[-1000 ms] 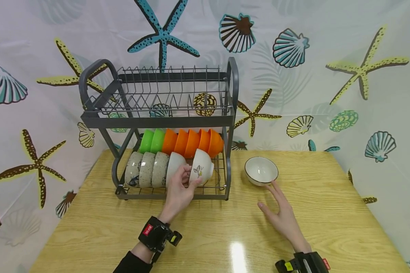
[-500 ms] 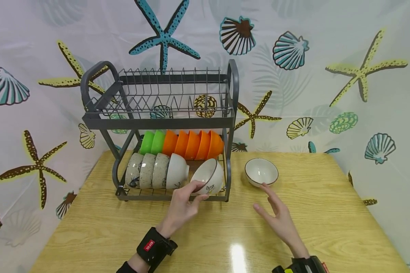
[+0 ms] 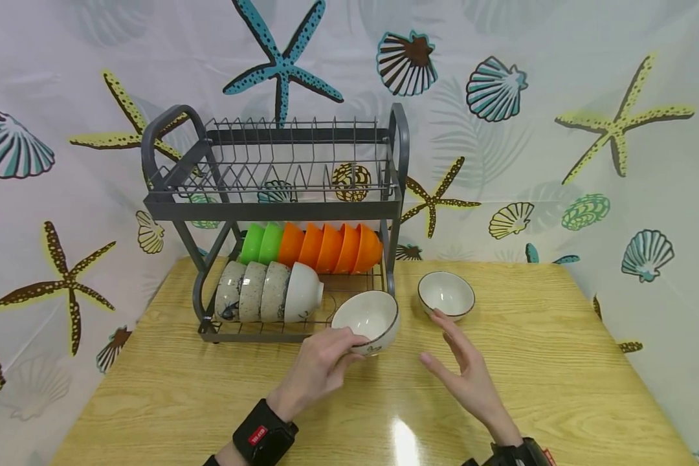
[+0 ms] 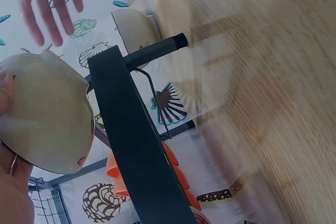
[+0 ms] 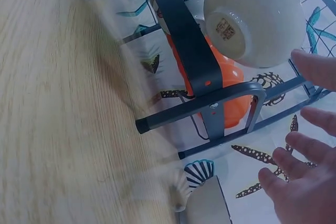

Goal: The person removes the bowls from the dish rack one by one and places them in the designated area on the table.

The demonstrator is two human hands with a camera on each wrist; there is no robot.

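Observation:
My left hand (image 3: pixel 326 366) pinches the rim of a white bowl (image 3: pixel 364 314) that has a dark edge and a flower print. The bowl hangs in front of the lower rack at its right end, tilted, with its mouth facing up. In the right wrist view the held bowl (image 5: pixel 257 19) shows its foot ring and a stamped mark. Fingers spread and holding nothing, my right hand (image 3: pixel 466 375) hovers to the right of it. Just beyond those fingertips a second white bowl (image 3: pixel 446 294) stands upright on the table.
A grey two-tier dish rack (image 3: pixel 274 210) stands at the left. Its lower tier holds speckled bowls (image 3: pixel 252 291), one white bowl (image 3: pixel 301 292), green bowls (image 3: pixel 261 243) and several orange bowls (image 3: pixel 332 248), all on edge. Wooden table (image 3: pixel 530 362) extends in front and to the right.
The left hand has lifted the white bowl out of the lower rack, moving it right and toward me and tipping its mouth upward. The right hand has drifted slightly left and down.

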